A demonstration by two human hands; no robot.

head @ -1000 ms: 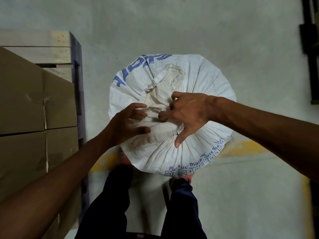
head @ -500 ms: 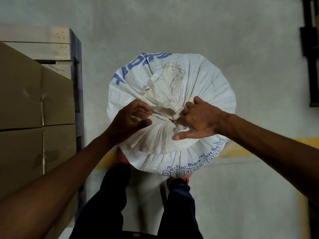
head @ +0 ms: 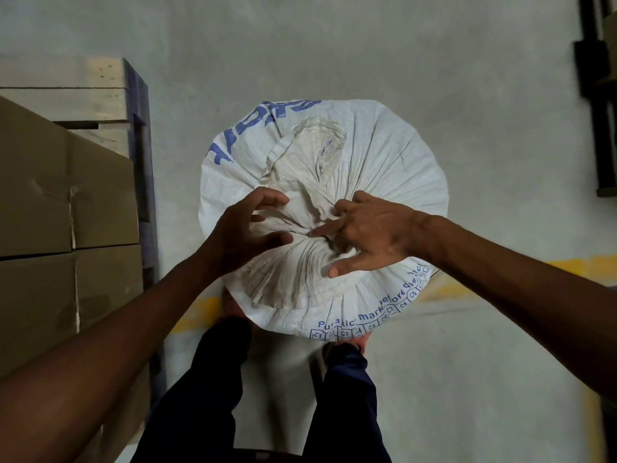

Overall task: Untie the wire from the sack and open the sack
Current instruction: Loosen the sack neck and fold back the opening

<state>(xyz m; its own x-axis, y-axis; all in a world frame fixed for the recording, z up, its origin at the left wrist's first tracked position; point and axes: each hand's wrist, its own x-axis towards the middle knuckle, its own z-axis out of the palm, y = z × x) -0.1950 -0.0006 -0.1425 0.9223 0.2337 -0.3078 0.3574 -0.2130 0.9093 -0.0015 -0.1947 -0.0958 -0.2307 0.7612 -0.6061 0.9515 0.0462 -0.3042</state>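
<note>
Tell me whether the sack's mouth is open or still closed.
Closed. The sack mouth is gathered into a tight pucker between both hands, fabric pleating toward it. The wire itself cannot be made out.

The big white sack [head: 384, 168] stands on the grey floor [head: 467, 379], right in front of the person's legs [head: 217, 396]. On the left, brown cardboard boxes [head: 63, 202] and a wooden pallet [head: 83, 91] stand near the sack, with only a narrow strip of floor between. On the right the floor is bare up to a dark frame [head: 597, 95], well apart from the sack. Behind the sack the floor is bare too. The left hand [head: 247, 232] and right hand [head: 370, 228] cover the tied middle of the sack.
</note>
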